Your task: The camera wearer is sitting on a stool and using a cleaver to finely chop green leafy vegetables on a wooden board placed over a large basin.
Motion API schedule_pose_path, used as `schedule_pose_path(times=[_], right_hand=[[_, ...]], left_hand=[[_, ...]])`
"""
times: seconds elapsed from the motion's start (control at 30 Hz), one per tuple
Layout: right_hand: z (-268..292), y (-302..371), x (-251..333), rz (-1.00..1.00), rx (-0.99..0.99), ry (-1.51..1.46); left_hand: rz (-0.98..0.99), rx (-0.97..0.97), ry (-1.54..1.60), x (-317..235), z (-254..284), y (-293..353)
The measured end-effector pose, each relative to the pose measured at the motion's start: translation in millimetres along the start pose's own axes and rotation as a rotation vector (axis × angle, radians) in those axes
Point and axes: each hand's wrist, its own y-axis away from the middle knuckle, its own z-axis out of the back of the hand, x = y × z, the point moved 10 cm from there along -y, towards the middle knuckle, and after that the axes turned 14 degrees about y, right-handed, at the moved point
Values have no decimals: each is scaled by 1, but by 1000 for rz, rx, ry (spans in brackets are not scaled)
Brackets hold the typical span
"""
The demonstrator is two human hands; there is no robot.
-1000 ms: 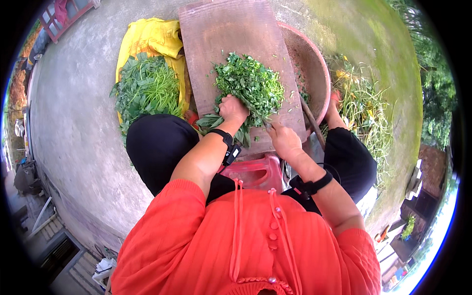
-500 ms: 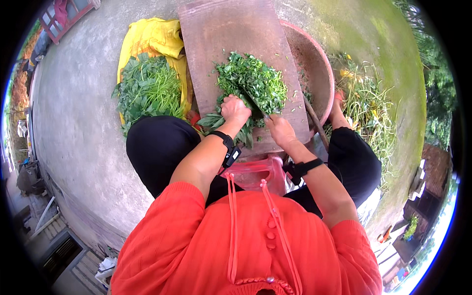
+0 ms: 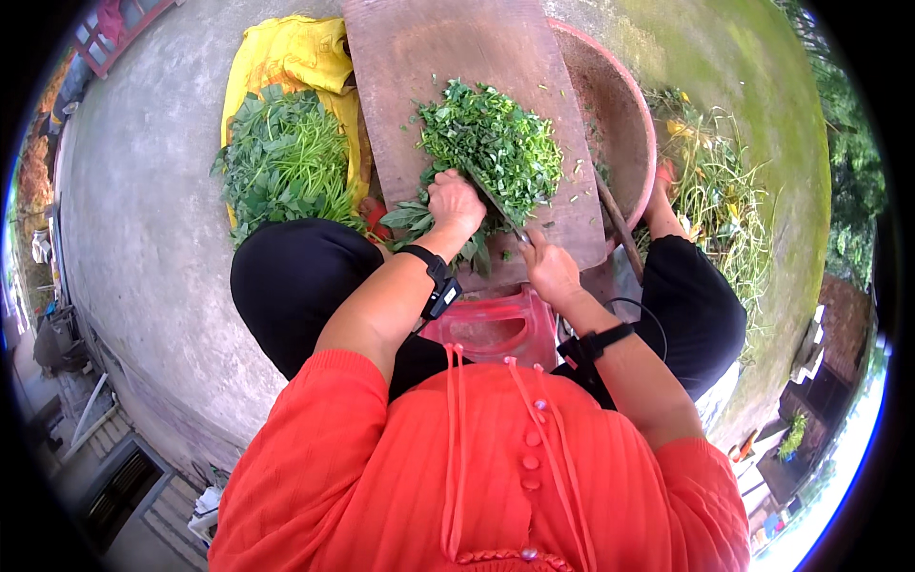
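Observation:
My left hand is closed on a bunch of leafy greens, pressing it to a wooden board. Leaves stick out on the left of the fist and below it. In my right hand is the handle of a knife. Its dark blade slants up and left, its far end close beside my left knuckles. Just beyond the blade lies a heap of chopped greens, with small bits scattered around it on the board. Part of the blade is hidden by the leaves.
Left of the board, uncut greens lie on a yellow sack. A wide reddish basin sits partly under the board's right side, with a wooden stick near it. Stalks litter the ground farther right. A pink plastic stool stands before me.
The knife blade's angle has shifted slightly, and my right hand sits a little lower and farther right. My left hand keeps its grip on the greens. The whole view has shifted slightly.

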Motion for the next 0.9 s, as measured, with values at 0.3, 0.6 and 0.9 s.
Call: schedule_pose_path(times=[0.3, 0.6, 0.9], right_hand=[[25, -31, 35, 72, -4, -24], [-2, 11, 17, -98, 26, -4], [-3, -41, 25, 226, -62, -35]], left_hand=[[-5, 56, -63, 2, -8, -6], [9, -32, 72, -6, -2, -1], [-58, -26, -7, 2, -3, 3]])
